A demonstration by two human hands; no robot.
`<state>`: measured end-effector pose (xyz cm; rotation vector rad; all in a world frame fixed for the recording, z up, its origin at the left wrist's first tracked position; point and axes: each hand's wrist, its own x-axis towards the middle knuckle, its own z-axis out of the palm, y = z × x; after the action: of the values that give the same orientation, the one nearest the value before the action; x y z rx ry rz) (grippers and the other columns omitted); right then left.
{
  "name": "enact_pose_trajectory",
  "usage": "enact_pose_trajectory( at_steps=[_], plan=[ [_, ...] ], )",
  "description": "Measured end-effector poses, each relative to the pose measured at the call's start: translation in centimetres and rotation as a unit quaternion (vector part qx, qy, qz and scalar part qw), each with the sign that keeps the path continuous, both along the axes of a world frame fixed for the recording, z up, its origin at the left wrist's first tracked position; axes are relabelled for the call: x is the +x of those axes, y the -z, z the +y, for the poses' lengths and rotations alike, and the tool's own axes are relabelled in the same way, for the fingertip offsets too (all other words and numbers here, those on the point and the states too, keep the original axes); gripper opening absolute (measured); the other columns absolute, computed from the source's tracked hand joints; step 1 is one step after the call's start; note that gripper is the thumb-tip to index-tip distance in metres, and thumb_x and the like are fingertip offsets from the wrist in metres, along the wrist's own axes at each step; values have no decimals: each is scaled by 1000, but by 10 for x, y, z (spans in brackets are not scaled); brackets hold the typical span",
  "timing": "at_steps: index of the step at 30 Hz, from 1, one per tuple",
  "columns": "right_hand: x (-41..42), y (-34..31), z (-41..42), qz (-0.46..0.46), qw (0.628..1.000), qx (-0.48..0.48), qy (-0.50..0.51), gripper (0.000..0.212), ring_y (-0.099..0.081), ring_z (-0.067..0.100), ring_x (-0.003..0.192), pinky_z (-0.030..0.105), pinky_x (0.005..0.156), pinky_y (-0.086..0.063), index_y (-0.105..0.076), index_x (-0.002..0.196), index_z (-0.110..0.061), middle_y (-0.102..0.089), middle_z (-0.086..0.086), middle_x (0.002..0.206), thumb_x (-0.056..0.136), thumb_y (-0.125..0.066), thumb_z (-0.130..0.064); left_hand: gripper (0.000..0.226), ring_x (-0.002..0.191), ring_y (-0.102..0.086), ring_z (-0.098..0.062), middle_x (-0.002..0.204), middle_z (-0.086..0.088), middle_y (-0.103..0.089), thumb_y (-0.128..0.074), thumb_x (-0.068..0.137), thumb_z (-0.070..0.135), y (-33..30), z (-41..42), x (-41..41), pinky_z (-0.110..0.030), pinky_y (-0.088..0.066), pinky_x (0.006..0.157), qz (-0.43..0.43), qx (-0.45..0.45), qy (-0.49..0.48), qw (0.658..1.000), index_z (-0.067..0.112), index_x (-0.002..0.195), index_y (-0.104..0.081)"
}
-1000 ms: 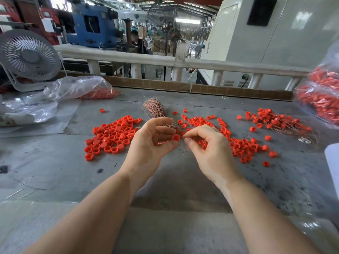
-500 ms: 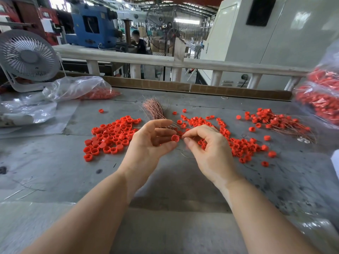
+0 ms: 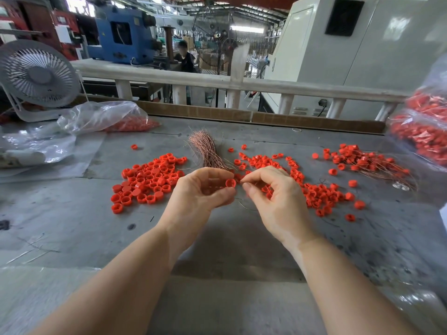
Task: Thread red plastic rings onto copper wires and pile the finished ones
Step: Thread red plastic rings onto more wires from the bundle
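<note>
My left hand point(image 3: 202, 189) pinches one red ring point(image 3: 230, 183) between thumb and fingertips above the grey table. My right hand point(image 3: 268, 192) is beside it, thumb and forefinger pinched on a thin copper wire point(image 3: 244, 205) that curves down below the hands. A bundle of copper wires point(image 3: 205, 151) lies just behind my hands. Loose red rings form a pile at the left point(image 3: 147, 180) and another at the middle right point(image 3: 314, 189). Rings with wires through them lie heaped at the far right point(image 3: 365, 160).
A small white fan point(image 3: 38, 76) stands at the back left beside clear plastic bags point(image 3: 104, 117) with red rings inside. Full bags of red parts point(image 3: 423, 134) sit at the right edge. A white rail point(image 3: 217, 81) and cardboard strip border the table's far side.
My hands have stayed nearly in place; the right thumb and forefinger have drawn slightly apart from the ring held by the left hand.
</note>
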<state>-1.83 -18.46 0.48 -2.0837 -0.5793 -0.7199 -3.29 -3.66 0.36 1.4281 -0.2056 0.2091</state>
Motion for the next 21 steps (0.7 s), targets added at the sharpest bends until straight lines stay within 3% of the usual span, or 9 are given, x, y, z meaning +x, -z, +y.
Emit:
enact_pose_trajectory(
  at_steps=[17,21],
  plan=[
    [0,-2,1,15,1000,-4,-7,10,-57,19,81,37,77,-47,-69,79,-14,-63,-4,78,82,-66,-4,23,61,-63,-10,63,2,-66,-69,74,-8,0,2,2,-20,-54,60,9,17,-14,1000,14,79,-64],
    [-1,-1,2,14,1000,-5,-26,9,-57,16,81,30,75,-46,-70,80,-14,-63,-4,78,81,-66,-6,24,61,-64,-12,62,2,-66,-68,76,-8,0,3,1,-20,-54,61,7,22,-12,1000,15,83,-69]
  ],
)
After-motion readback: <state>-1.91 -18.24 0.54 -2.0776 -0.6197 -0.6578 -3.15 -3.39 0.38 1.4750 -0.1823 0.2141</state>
